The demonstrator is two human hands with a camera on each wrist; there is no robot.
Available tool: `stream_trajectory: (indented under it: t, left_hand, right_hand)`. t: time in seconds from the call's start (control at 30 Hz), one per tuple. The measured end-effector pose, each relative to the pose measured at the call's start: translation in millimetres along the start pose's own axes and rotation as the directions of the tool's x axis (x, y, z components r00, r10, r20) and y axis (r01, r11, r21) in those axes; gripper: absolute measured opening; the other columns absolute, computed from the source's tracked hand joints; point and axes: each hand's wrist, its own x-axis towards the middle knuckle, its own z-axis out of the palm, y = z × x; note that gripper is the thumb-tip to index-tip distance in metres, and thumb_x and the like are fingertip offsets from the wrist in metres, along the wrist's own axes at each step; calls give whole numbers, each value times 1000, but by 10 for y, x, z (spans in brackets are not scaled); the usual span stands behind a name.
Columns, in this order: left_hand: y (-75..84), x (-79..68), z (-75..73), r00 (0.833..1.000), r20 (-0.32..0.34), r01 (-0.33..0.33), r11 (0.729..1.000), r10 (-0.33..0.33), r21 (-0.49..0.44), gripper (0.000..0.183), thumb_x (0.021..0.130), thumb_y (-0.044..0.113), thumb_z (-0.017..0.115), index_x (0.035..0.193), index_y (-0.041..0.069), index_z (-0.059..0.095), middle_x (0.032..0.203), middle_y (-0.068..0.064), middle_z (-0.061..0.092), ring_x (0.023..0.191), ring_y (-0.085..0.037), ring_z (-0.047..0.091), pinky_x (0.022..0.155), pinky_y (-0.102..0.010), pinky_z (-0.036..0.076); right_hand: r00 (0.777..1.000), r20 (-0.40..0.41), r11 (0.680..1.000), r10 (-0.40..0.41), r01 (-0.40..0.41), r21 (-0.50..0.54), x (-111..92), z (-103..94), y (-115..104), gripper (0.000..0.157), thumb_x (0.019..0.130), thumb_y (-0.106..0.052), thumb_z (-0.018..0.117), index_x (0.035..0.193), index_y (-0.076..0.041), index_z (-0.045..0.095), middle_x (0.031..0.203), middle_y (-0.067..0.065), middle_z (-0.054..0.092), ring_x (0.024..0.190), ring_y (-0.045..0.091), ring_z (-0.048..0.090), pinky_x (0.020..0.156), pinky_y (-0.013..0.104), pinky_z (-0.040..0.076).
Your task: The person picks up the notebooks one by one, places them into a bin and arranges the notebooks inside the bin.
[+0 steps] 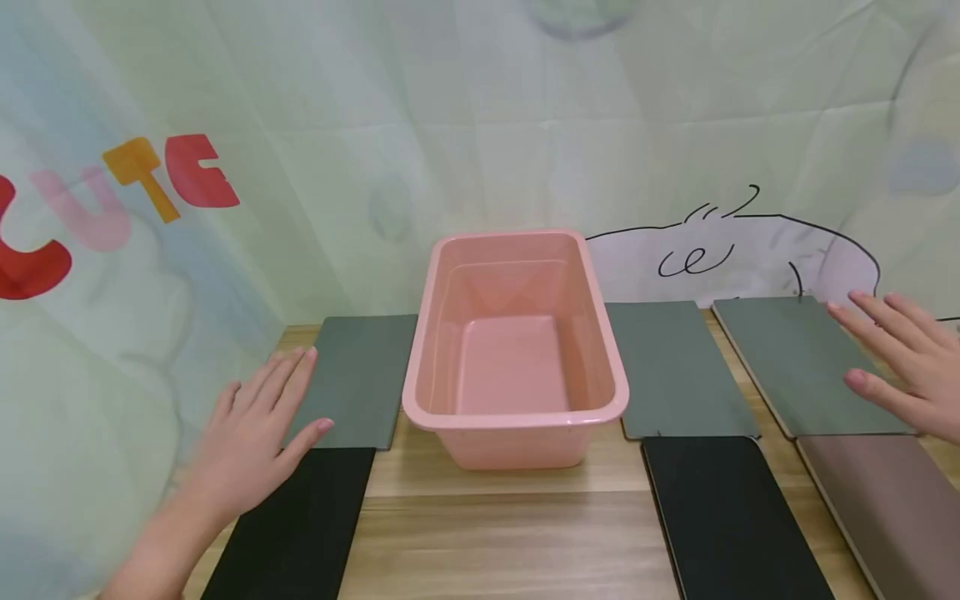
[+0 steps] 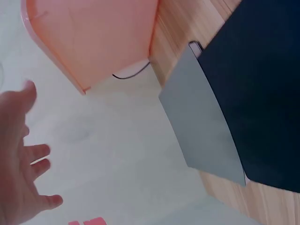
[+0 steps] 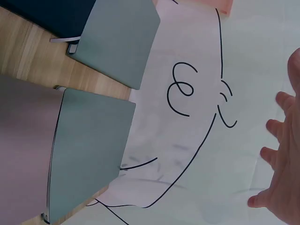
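Note:
A pink plastic basin (image 1: 510, 367) stands in the middle of the wooden table. My left hand (image 1: 251, 433), fingers straight and thumb spread, is held over the left side, above a black notebook (image 1: 300, 525) and beside a grey-green notebook (image 1: 360, 375). On the far right my right hand (image 1: 911, 362) is stretched out over another grey-green notebook (image 1: 802, 367). Both wrist views show the hands apart from the notebooks, holding nothing. Between the basin and that notebook lies one more grey-green notebook (image 1: 675, 367), with a black notebook (image 1: 731, 517) in front of it.
A mauve-brown notebook (image 1: 885, 508) lies at the front right. Behind the table hangs a pale printed cloth (image 1: 337, 150) with coloured letters and a line drawing. Bare wood of the table (image 1: 502, 542) shows in front of the basin.

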Motion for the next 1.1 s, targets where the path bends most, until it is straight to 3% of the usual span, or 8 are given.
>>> stream_trajectory:
  t: [0.13,0.27,0.37,0.47,0.6,0.73,0.93,1.1]
  left_hand:
    - [61,97,27,993,-119,-33,994,21,-105,70,93,39,55,148,9,24,141,-19,37,126,-38,35,88,-59,34]
    - [154,225,33,992,-112,23,953,-59,-303,64,87,20,67,142,5,37,133,-21,45,118,-40,43,87,-57,39]
    - [228,270,-23,972,109,234,795,-210,-560,60,89,21,65,141,7,38,134,-21,45,119,-40,43,88,-58,42]
    - [265,312,-67,905,322,424,536,-277,-730,59,93,26,59,142,7,34,136,-20,42,118,-35,47,90,-47,48]
    - [303,446,-43,877,422,476,291,-230,-830,59,94,23,57,143,3,30,137,-22,40,118,-33,48,88,-35,51]
    - [351,581,27,850,487,519,161,-199,-840,61,93,20,59,143,3,28,139,-22,37,124,-36,40,90,-34,49]
    - [344,711,156,827,539,552,51,-157,-832,65,93,18,58,145,2,23,142,-25,32,118,-21,49,92,-33,49]
    - [306,749,217,817,568,562,-79,-102,-823,64,95,14,55,146,0,19,138,-24,36,104,-9,56,89,-30,50]
  right_hand:
    - [991,95,996,92,-92,-6,20,11,-27,73,96,-39,49,151,-25,3,155,15,4,138,43,2,98,73,5]
    - [980,167,991,105,-118,67,91,8,-8,73,96,-33,51,151,-16,5,150,25,15,133,47,15,99,71,14]
    - [973,208,967,97,-141,213,122,73,5,70,98,-27,49,150,-9,6,147,32,16,131,52,16,102,69,10]
    - [961,260,931,97,-180,317,150,149,-15,66,98,-26,48,149,-5,13,145,33,21,127,55,21,94,70,21]
    - [937,329,907,117,-236,348,218,186,-41,61,98,-30,49,145,1,25,140,31,32,121,52,33,84,65,35]
    - [929,345,893,131,-262,367,282,268,-47,59,98,-32,49,141,4,31,136,30,38,116,47,40,78,64,41]
    - [926,358,865,121,-275,419,363,400,-39,57,97,-30,51,141,2,33,135,29,40,112,45,46,75,62,44]
    - [930,357,829,83,-263,494,387,540,-49,53,97,-24,51,140,2,34,133,28,42,111,43,47,75,60,44]
